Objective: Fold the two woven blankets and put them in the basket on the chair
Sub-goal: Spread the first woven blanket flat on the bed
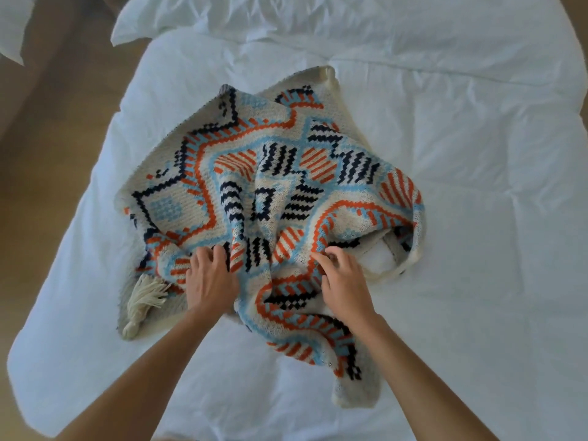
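At six o'clock on the bed, left hand and right hand grip the crumpled blanket — better find its corners first.

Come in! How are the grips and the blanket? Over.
Copy: left grip and right grip pinch folds. The patterned blanket lies crumpled on white bed, unfolded. No basket in view.
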`<control>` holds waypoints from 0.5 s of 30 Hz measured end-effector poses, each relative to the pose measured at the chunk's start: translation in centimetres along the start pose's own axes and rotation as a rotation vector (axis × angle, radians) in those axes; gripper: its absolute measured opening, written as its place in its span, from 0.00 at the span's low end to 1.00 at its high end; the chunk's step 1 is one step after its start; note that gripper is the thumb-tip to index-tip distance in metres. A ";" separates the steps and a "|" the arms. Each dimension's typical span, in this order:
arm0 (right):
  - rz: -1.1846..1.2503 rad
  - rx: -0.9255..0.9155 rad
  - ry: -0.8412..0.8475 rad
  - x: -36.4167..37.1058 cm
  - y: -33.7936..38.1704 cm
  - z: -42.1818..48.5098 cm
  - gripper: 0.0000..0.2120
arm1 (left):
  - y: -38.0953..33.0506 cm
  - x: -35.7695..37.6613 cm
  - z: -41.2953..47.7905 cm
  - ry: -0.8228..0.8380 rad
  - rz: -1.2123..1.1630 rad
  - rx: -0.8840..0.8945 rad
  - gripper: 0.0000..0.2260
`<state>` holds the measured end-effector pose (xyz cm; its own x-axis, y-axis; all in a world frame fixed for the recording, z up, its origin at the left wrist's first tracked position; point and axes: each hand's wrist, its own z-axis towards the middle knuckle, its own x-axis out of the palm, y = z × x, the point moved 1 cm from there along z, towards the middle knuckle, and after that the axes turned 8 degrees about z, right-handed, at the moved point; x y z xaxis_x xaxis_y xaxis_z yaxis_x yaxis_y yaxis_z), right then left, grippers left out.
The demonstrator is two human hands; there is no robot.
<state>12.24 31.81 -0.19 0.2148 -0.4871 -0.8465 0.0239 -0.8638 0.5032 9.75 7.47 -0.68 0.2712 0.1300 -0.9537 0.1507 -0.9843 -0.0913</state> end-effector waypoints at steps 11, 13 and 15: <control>-0.099 -0.006 0.699 7.1 5.0 -0.3 0.43 | 11.5 4.4 -0.1 0.330 0.101 -0.221 0.28; -0.129 0.022 0.639 8.0 5.4 -0.7 0.36 | 12.1 4.7 0.1 0.303 0.036 -0.177 0.23; -0.077 0.049 0.548 8.4 6.2 -0.1 0.22 | 12.7 4.8 0.8 0.313 0.019 -0.127 0.18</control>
<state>14.33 22.37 -4.21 0.6907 -0.2963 -0.6596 0.0164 -0.9056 0.4239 12.18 -4.50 -6.68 0.5505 0.1617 -0.8190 0.2547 -0.9668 -0.0196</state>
